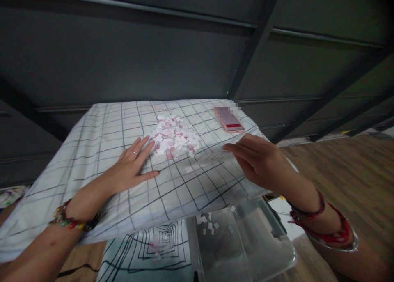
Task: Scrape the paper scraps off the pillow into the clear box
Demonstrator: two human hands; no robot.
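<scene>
My left hand [132, 165] lies spread on the white checked cloth [104, 126], its fingertips at the left edge of a heap of small white and pinkish paper pieces [175, 138]. To the right of the heap, my right hand [255, 157] is raised over the cloth with its fingers pressed together. A blurred whitish streak [212, 158] runs left from those fingertips, and I cannot make out what they hold. One loose paper piece [188, 169] shows at the streak's left end.
A pink-cased phone [234, 127] lies near the back right edge of the cloth. Below the front edge stands a clear plastic box [264, 249] with several paper pieces inside. Dark metal panels [129, 56] rise behind, and wooden floor [344, 167] shows at right.
</scene>
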